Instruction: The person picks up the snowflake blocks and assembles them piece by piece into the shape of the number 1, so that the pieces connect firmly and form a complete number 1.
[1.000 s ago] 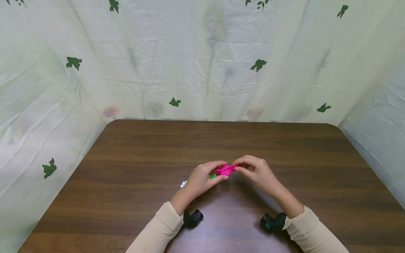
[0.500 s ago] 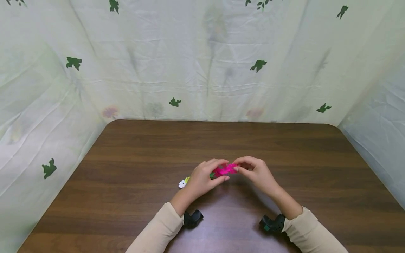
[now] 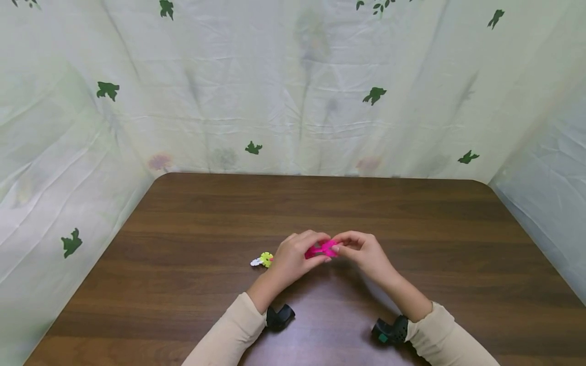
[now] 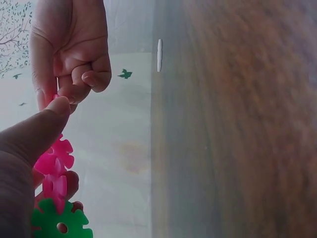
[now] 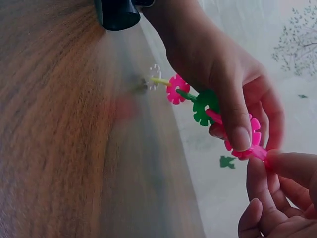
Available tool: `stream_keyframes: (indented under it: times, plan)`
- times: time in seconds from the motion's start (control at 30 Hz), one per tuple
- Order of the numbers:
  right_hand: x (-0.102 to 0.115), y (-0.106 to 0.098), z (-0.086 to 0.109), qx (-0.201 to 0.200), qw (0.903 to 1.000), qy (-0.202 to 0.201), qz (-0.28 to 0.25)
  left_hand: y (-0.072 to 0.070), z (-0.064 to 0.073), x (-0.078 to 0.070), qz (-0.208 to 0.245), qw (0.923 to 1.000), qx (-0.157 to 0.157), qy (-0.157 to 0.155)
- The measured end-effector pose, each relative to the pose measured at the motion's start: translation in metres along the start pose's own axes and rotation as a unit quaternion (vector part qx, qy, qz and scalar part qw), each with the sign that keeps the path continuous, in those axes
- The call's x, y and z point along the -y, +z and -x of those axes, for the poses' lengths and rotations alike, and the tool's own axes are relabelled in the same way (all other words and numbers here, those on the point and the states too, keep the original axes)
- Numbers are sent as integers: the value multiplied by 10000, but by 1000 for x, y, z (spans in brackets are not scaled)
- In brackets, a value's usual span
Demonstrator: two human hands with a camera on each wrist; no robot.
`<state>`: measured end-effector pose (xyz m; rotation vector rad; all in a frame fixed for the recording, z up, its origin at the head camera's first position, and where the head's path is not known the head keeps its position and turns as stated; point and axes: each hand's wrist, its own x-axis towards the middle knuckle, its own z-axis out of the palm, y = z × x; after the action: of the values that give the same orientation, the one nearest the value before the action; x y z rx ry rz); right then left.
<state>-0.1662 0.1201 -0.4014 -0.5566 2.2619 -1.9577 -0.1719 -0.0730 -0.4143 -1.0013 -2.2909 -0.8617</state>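
Note:
A chain of slotted flower-shaped connector discs runs through my left hand [image 3: 292,254], whose thumb and fingers grip its pink discs [image 4: 60,153]. From the other side, my right hand [image 3: 366,250] pinches a pink disc [image 3: 329,248] at the chain's right end between thumb and fingers. Beyond the pink part, the right wrist view shows a green disc [image 5: 203,106], then another pink disc [image 5: 177,90], a yellow one seen edge-on and a white one [image 5: 156,74]. In the head view the yellow disc [image 3: 266,259] and white disc [image 3: 256,262] stick out left of my left hand, which hides the chain's middle.
The brown wooden table [image 3: 229,208] spreads under both hands. A pale curtain [image 3: 293,101] with green bird shapes hangs behind it. Black wrist cameras [image 3: 280,317] sit at both cuffs. A slim white thing [image 4: 159,55] shows near the table edge in the left wrist view.
The chain's white and yellow end has swung out to the left from behind my left wrist. My right hand has shifted slightly left and nearer, closer to my left fingers.

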Motion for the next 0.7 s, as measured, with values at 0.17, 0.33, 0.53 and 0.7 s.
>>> stream_keyframes:
  times: [0.17,0.33,0.53,0.7]
  plan:
    - [6,-3,1,29,9999,21,132,0,0,0,-49,10000,-19,6]
    - [17,-10,3,15,9985,-205,508,0,0,1,-68,10000,4,-15]
    - [20,-23,10,-158,9841,-565,1676,-1,1,1,-44,10000,-9,-44]
    - [-3,-40,15,-294,9710,-647,2284,0,1,1,-42,10000,-28,-53]
